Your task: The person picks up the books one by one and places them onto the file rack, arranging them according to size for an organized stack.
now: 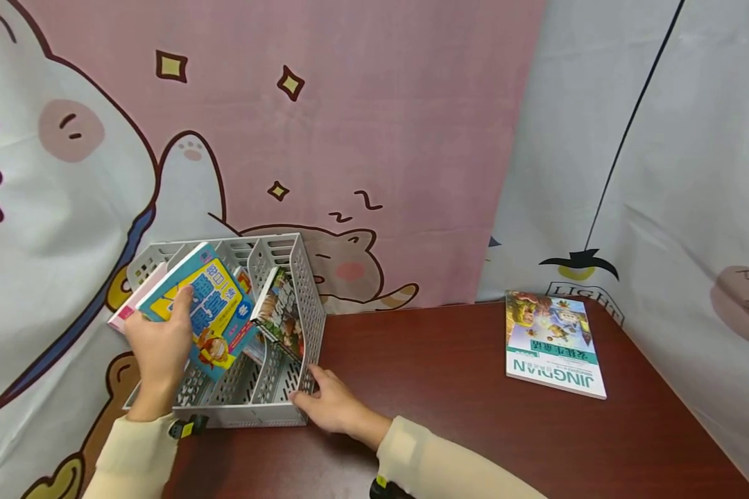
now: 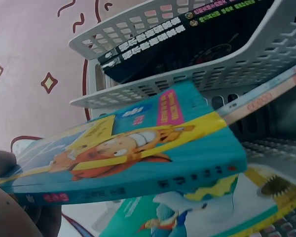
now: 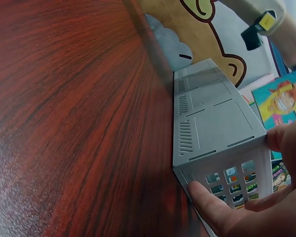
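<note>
My left hand [image 1: 160,339] grips a blue and yellow children's book [image 1: 209,305] by its edge, thumb on the cover. The book is tilted over the left compartments of a grey plastic book organizer [image 1: 274,414]. In the left wrist view, its teal spine [image 2: 138,190] crosses in front of the dividers. My right hand [image 1: 333,400] holds the organizer's front right corner; the right wrist view shows its fingers around the perforated side wall [image 3: 222,170]. Dark-covered books [image 1: 285,312] lean in the right compartment, and a pink-edged book [image 1: 156,277] stands at the far left.
A white and green storybook [image 1: 552,343] lies flat on the right of the brown table [image 1: 412,367]. Another thin book [image 1: 243,278] stands in a middle compartment. Behind the table hangs a pink and white cartoon curtain [image 1: 399,138].
</note>
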Demonstrator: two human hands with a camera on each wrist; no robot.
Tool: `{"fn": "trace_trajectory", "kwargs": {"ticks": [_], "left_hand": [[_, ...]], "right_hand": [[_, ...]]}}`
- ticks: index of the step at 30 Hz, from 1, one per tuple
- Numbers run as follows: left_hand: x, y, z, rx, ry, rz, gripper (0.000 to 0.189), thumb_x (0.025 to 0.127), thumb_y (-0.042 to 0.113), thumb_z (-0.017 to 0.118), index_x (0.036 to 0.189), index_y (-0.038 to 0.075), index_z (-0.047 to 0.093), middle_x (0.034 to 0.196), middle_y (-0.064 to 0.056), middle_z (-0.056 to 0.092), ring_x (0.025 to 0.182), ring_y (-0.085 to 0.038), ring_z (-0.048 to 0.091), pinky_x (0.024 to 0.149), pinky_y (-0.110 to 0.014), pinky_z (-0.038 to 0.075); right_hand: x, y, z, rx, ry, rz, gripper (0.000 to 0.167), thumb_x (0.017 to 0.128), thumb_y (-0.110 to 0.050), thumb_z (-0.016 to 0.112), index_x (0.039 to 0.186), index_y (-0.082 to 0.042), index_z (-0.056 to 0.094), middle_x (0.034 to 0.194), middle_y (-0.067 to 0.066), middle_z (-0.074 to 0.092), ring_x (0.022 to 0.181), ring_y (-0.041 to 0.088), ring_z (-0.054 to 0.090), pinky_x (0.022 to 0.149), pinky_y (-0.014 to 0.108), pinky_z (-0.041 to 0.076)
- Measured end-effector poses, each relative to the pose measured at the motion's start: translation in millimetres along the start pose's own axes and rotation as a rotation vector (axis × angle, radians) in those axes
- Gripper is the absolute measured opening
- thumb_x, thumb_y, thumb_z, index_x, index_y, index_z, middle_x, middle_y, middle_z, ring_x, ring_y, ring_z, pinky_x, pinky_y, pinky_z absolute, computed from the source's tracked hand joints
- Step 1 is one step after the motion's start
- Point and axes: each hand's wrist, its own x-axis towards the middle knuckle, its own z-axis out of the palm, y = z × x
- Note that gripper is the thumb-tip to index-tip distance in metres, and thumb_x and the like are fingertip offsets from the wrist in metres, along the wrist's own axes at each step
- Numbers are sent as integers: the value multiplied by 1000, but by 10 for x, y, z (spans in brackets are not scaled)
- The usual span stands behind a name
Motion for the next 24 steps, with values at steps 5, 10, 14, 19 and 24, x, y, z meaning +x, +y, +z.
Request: {"fn": "trace_trajectory", "kwargs": {"ticks": [5,10,14,19,24], "left_hand": [[65,28,151,26,1,-20,39,103,39,80,123,6,82,98,9,85,73,8,76,63,-14,60],[121,78,219,96,4,18,38,105,40,77,125,8,83,106,-5,86,72,11,73,63,-10,58],[154,148,215,94,35,39,34,104,38,78,124,10,82,101,3,84,74,11,74,64,-9,58],[163,234,209,38,85,91,31,104,36,79,124,13,83,101,6,83,74,7,76,65,-10,59],[124,278,272,-28,94,126,29,104,35,78,126,15,82,103,1,85,73,2,77,65,-12,60]], "right_hand": [[7,11,-1,6,-1,7,84,101,-50,71,169,-7,43,159,19,56,109,17,73,99,39,59],[14,9,-2,11,-12,10,83,102,-49,71,169,-8,43,160,19,55,111,19,74,100,40,60],[8,-5,-4,22,-22,9,82,103,-48,72,169,-8,43,160,20,54,111,20,75,98,40,61],[8,1,2,33,-20,5,81,103,-47,72,168,-8,43,161,20,54,110,19,75,95,37,61],[8,18,4,28,-17,3,82,103,-48,72,168,-8,43,160,20,54,109,18,75,95,36,61]]}}
